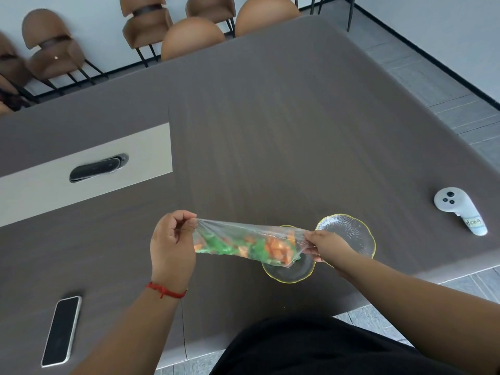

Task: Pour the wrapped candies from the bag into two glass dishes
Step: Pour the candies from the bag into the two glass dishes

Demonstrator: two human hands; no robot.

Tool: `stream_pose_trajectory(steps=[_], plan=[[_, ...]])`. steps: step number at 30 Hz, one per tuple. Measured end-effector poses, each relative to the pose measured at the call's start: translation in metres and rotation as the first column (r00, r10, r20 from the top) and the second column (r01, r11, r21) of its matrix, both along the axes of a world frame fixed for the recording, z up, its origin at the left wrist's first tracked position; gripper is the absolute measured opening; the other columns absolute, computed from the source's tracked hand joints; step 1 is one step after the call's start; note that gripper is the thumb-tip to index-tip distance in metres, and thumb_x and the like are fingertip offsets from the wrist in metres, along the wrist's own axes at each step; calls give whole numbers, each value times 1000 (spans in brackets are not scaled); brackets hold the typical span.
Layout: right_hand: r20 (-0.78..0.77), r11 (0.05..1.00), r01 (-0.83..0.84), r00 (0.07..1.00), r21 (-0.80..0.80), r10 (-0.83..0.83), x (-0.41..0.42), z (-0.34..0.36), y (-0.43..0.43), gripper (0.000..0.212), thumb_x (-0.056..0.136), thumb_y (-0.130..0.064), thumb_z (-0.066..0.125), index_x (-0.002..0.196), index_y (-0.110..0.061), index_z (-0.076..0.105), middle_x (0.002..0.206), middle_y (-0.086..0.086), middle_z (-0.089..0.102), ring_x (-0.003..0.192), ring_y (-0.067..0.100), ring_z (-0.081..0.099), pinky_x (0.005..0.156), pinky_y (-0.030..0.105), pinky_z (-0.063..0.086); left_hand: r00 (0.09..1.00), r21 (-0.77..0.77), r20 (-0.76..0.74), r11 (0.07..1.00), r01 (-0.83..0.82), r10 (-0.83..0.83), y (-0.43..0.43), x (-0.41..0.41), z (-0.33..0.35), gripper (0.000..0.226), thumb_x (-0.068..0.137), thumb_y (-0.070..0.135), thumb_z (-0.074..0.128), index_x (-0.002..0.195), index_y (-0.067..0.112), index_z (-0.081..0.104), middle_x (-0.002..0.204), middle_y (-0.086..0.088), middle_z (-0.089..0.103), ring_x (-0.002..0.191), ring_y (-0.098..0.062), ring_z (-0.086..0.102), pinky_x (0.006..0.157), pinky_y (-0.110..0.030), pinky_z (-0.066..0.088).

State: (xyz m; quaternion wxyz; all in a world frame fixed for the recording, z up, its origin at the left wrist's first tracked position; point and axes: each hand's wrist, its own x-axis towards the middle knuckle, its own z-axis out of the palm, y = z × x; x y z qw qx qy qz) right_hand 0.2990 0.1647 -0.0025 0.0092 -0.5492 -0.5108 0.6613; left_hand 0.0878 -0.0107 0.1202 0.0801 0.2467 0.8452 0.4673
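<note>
A clear plastic bag [243, 242] full of green and orange wrapped candies stretches sideways above the table. My left hand [173, 247] pinches its left end. My right hand [327, 246] grips its right end, which hangs over the nearer glass dish [290, 272]. That dish has a yellow scalloped rim and is partly hidden by the bag. A second glass dish [351, 234] of the same kind sits just right of it, behind my right hand, with nothing in it.
A dark phone [61, 331] lies at the near left of the brown table [270, 117]. A white controller [460, 211] rests at the right edge. A cable hatch [98, 167] sits in a pale panel at left. Brown chairs [189, 36] line the far side.
</note>
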Motion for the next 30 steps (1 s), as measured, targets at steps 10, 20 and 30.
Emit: stream_pose_trajectory(steps=[10,20,30], plan=[[60,989,-119,992,87,114,-8,7,4,20,94,-29,53,80,-18,64,110,23,69,91,30,66,81,39,51,995,-17,18,995,-98,98,-9,-18,-12,10,90,10,54,89,16,62,84,9,60,76,-7,55,66,-19,42],[96,943,-261,964,206,246,-29,44,5,28,90,-39,56,90,-16,71,103,19,72,85,27,65,81,39,55,967,-28,24,967,-251,252,-31,-38,-20,9,91,17,54,94,18,62,95,0,63,85,-20,58,75,-31,42],[160,869,-425,904,254,396,-48,68,-3,34,92,-39,54,101,-12,72,100,10,74,90,24,68,82,36,53,926,-16,82,929,-369,369,-47,-50,-23,12,91,18,53,97,17,63,100,-3,64,88,-20,58,75,-30,41]])
